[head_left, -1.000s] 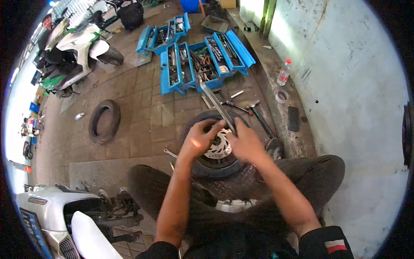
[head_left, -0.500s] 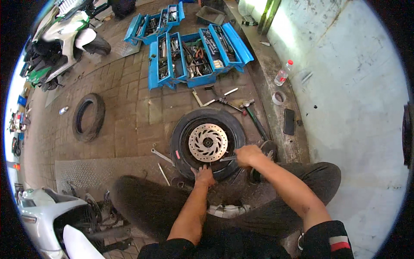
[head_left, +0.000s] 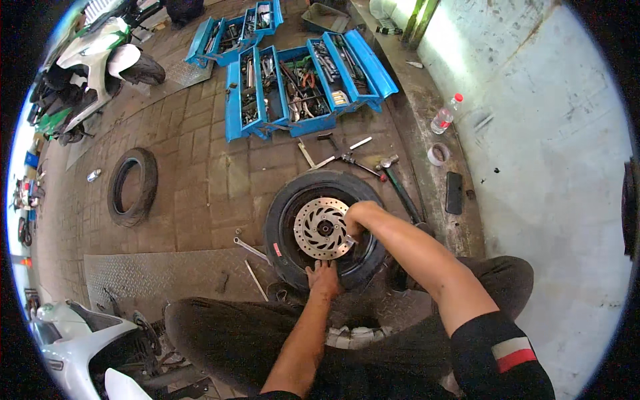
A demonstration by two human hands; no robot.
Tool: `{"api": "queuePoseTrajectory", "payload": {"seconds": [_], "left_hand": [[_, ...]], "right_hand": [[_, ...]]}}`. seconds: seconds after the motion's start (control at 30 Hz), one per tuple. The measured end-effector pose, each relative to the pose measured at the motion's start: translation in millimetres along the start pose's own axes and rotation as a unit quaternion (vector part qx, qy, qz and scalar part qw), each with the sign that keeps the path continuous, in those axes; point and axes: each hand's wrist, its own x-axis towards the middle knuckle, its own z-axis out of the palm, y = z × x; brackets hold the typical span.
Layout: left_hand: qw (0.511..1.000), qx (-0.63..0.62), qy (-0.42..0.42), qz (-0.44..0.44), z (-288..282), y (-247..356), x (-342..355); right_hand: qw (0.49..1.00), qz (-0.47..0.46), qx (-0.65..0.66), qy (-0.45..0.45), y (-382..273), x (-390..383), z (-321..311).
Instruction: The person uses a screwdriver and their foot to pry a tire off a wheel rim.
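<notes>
Black rubber is ringing a small motorcycle wheel (head_left: 325, 230) that is lying flat on the brick-paved floor (head_left: 200, 180), right in front of the seated person's knees. A silver drilled brake disc (head_left: 321, 228) is sitting at the wheel's centre, facing up.

Both hands are working on this wheel. The left hand (head_left: 324, 279) is resting at the wheel's 6 o'clock edge, fingers spread fairly flat and pressing on the tyre, gripping nothing. The right hand (head_left: 355, 223) is coming in from 4 o'clock, with the forearm crossing the tyre, and is curled at the 3 o'clock rim of the brake disc. Its fingers are bent around something small and metallic there, but what exactly it is gripping cannot be told from this view.

Around the wheel, a wrench (head_left: 251, 249) is lying on the floor at the wheel's 9 o'clock, just beside the tyre. A long-handled hammer (head_left: 399, 187) is lying at 1 o'clock, and several loose hand tools (head_left: 340, 157) are scattered at 12 o'clock. Beyond them, an open blue toolbox (head_left: 303, 87) is spreading its trays, full of tools. A bare spare tyre (head_left: 132, 185) is lying well apart at 9 o'clock. A plastic bottle (head_left: 445, 117) is standing near the pale wall at 2 o'clock. A white and green scooter (head_left: 90, 60) is parked far off at 10 o'clock.
</notes>
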Motion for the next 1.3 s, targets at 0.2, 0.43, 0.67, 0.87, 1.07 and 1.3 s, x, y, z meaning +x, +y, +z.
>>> {"api": "queuePoseTrajectory", "payload": {"seconds": [0.2,0.43,0.67,0.87,1.07,1.3], "left_hand": [[0.999,-0.037,-0.015,-0.012,11,-13,11],[0.997,-0.078,0.014,-0.025,16,-18,6],[0.996,-0.074,0.046,-0.009,16,-4,6],[0.997,-0.070,0.010,-0.026,28,-5,12],[0.996,-0.074,-0.014,-0.037,21,-6,18],[0.991,-0.133,0.024,0.003,31,-3,14]], "right_hand": [[0.999,0.023,-0.023,-0.025,-38,23,1],[0.991,-0.070,-0.110,0.042,-37,18,45],[0.999,0.020,-0.028,-0.013,-16,12,25],[0.996,-0.008,-0.076,0.053,-16,0,25],[0.989,-0.057,-0.131,0.027,-24,-36,53],[0.993,-0.040,0.073,-0.090,-4,-7,52]]}}
